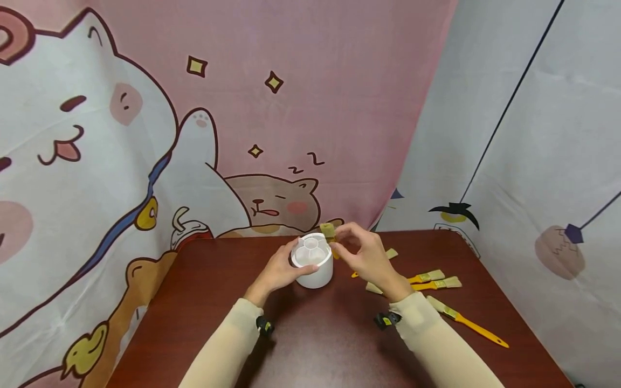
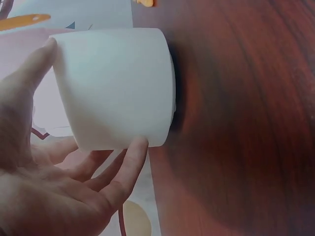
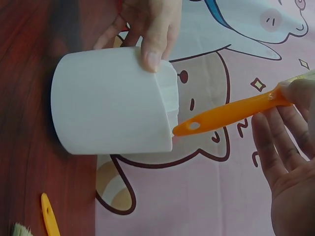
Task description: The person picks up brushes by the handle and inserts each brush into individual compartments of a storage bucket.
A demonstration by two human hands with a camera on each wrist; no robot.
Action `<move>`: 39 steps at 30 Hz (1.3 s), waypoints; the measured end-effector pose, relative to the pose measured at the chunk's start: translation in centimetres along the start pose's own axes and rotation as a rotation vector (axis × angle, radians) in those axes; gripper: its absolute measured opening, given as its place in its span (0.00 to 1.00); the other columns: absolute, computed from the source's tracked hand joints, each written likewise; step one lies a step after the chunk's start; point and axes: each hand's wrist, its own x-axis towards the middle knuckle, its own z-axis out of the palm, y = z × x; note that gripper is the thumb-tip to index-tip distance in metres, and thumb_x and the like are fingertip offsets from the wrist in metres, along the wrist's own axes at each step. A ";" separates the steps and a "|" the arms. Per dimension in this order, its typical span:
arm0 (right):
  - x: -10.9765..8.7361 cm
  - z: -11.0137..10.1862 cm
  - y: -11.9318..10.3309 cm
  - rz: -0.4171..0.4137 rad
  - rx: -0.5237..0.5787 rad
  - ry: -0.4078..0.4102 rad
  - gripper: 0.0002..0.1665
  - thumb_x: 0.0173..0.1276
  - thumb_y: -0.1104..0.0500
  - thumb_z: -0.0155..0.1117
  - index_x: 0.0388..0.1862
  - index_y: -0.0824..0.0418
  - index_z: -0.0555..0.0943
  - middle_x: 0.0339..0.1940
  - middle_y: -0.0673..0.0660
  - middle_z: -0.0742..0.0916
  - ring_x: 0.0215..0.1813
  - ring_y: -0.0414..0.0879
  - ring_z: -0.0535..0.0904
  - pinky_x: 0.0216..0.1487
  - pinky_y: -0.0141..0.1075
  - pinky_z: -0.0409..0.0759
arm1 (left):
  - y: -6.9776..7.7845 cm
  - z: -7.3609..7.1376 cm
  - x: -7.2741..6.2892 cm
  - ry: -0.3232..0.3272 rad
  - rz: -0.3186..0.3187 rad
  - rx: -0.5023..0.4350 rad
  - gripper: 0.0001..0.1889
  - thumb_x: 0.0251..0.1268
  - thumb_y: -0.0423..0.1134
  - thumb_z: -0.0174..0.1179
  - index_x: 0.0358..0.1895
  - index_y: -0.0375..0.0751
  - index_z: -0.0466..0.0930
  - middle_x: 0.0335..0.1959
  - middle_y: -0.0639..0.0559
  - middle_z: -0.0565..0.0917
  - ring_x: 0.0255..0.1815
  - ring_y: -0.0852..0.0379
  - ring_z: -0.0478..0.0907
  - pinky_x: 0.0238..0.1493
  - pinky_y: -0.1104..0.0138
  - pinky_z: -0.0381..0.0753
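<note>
A white round holder [image 1: 315, 277] with inner compartments stands on the table in the head view. My left hand [image 1: 278, 268] grips it, thumb on the near rim and fingers round the far side; the left wrist view shows its smooth wall [image 2: 113, 88] between thumb and fingers. At the holder's right, my right hand [image 1: 366, 253] pinches a paintbrush [image 1: 327, 230] near its bristles, which point up. In the right wrist view the brush's orange handle [image 3: 226, 115] angles toward the holder, its holed end at the rim by the opening. The compartments' insides are only partly visible.
Several more paintbrushes lie on the right of the brown table [image 1: 218, 323], among them one nearest the front [image 1: 468, 323] and a pair [image 1: 436, 284] behind it. Some are partly hidden by my right arm. A printed cloth [image 1: 315, 108] hangs behind the table.
</note>
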 end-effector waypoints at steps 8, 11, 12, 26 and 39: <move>0.7 1.2 -0.4 -0.021 0.028 0.016 0.16 0.74 0.69 0.84 0.55 0.60 0.87 0.47 0.55 0.96 0.49 0.44 0.95 0.55 0.50 0.97 | 0.0 -0.3 0.0 -0.016 -0.028 -0.047 0.59 0.65 0.65 0.85 0.93 0.48 0.65 0.88 0.41 0.77 0.84 0.38 0.79 0.85 0.37 0.77; 0.9 1.7 -0.4 -0.021 0.033 0.014 0.16 0.75 0.68 0.83 0.56 0.60 0.87 0.47 0.55 0.96 0.51 0.45 0.95 0.56 0.51 0.97 | 0.1 -0.5 0.0 -0.024 -0.032 -0.044 0.60 0.66 0.66 0.84 0.94 0.48 0.64 0.89 0.40 0.76 0.85 0.38 0.78 0.85 0.36 0.77; 0.9 1.9 -0.3 -0.022 0.035 0.011 0.16 0.75 0.68 0.83 0.56 0.60 0.87 0.48 0.56 0.96 0.51 0.46 0.95 0.57 0.52 0.97 | 0.2 -0.6 0.1 -0.027 -0.032 -0.041 0.60 0.66 0.66 0.84 0.94 0.47 0.63 0.89 0.40 0.75 0.85 0.38 0.78 0.85 0.36 0.77; -0.5 4.0 2.8 0.076 0.011 -0.129 0.16 0.76 0.69 0.82 0.56 0.61 0.87 0.51 0.58 0.97 0.52 0.53 0.97 0.57 0.54 0.97 | 0.0 -0.7 0.0 -0.036 -0.024 -0.043 0.60 0.67 0.65 0.84 0.95 0.47 0.63 0.88 0.38 0.77 0.82 0.38 0.81 0.83 0.36 0.79; -1.6 4.7 3.6 0.043 -0.242 -0.183 0.15 0.72 0.65 0.87 0.52 0.59 0.90 0.46 0.54 0.92 0.42 0.46 0.90 0.44 0.40 0.93 | -0.1 -0.4 -0.1 -0.025 -0.007 -0.036 0.60 0.67 0.65 0.84 0.95 0.46 0.63 0.88 0.39 0.77 0.82 0.38 0.80 0.84 0.36 0.78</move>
